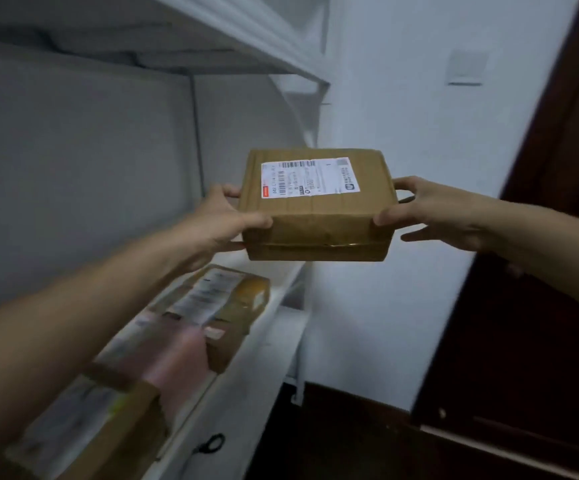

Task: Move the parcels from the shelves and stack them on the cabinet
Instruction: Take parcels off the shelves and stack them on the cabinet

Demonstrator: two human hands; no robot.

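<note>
Nearby, low on the left, parcels lie on the lower shelf (246, 358): a brown carton (84, 427), then a pink parcel (174, 362), then a labelled box (219, 306), all blurred. A small black looped thing (212, 443) sits on the tier below; I cannot tell what it is. Further out, two bare arms reach forward. The left grip (222, 220) holds the left side of the cardboard parcel (315, 220), thumb on the top edge and fingers curled round the side. The right grip (433, 216) holds the right side likewise. The parcel hangs level in the air, clear of the shelf, with its white shipping label (310, 176) facing up. Behind it are the upper shelf (246, 36), a white wall with a switch plate (466, 67), and a dark door (540, 306) at right.
</note>
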